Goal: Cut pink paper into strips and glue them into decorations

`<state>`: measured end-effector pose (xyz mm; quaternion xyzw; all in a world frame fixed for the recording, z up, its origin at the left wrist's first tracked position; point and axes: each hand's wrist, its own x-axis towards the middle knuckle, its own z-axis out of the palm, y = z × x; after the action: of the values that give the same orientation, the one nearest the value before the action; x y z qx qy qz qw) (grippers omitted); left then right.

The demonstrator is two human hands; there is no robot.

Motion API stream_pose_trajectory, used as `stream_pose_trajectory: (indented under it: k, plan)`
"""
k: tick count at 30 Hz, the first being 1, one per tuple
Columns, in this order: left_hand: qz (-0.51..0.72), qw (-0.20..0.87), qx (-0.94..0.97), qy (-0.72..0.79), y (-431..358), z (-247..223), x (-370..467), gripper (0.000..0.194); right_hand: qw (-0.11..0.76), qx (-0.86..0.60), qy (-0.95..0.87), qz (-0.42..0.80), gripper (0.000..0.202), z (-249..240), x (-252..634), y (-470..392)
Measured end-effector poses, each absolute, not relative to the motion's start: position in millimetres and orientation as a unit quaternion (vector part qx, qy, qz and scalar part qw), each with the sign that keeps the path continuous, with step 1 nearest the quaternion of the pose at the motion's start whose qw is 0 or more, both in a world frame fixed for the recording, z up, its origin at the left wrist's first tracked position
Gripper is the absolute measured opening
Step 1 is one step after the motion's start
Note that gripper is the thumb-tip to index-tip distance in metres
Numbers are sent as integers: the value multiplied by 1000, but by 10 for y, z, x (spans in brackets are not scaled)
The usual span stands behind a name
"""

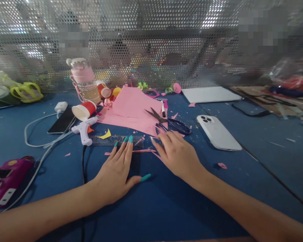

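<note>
Lying flat, transparent stencil ruler [107, 142]

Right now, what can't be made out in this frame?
All in the head view:
Right hand: whether it grips anything; its own curled fingers hide that.
Clear ruler: partly covered by the left hand; its fine markings are too small to read.
Purple object: cut off by the left edge.
Behind the metal mesh: shapes blurred and broken up by its holes.

No lettering can be read; the clear ruler's [103, 142] markings are too small.
</note>
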<state>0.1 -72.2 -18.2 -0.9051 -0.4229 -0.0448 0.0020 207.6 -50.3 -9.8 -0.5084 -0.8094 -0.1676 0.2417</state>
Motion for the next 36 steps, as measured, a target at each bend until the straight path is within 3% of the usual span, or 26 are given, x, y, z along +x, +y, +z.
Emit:
stream_pose_trajectory:
  k: [4, 8, 13, 36]
  plan:
    - [-38, -14, -906, -422, -709, -155, 10, 81, 340, -465, -814, -73, 30, -38, 2077, -633]
    - [-33, -7, -906, -421, -701, -169, 2, 80, 275, -479, -834, 4, 52, -102, 1971, -777]
    - [-43, 24, -910, -412, -716, -185, 0, 82, 232, -482, -844, 40, 66, -201, 1904, -806]
    - [-90, -27, -917, -387, -761, -182, -11, 87, 227, -477, -848, 40, 71, -201, 1899, -837]
